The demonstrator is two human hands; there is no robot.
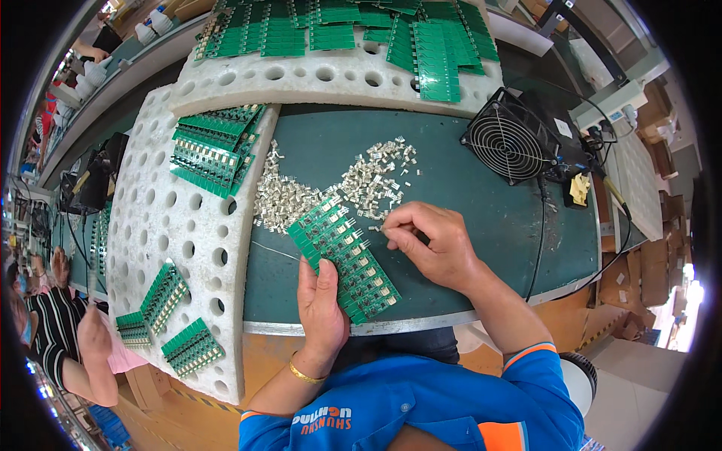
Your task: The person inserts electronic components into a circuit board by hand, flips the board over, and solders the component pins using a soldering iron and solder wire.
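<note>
My left hand (323, 301) grips a green circuit board panel (346, 263) by its lower left side, tilted, with small pale components and pins along its length. My right hand (417, 240), thumb and forefinger pinched, holds a small metal component (383, 228) just right of the panel. Behind the panel, a heap of small silvery components (293, 192) lies spread over the green bench top (481, 240).
White perforated foam slabs (150, 218) carry stacked green boards (218, 139) at left and back. A black fan (508, 139), cables and a yellow sponge (579, 188) sit at right. Co-workers (56, 346) work at the left edge; cardboard boxes (650, 274) stand beyond the bench's right end.
</note>
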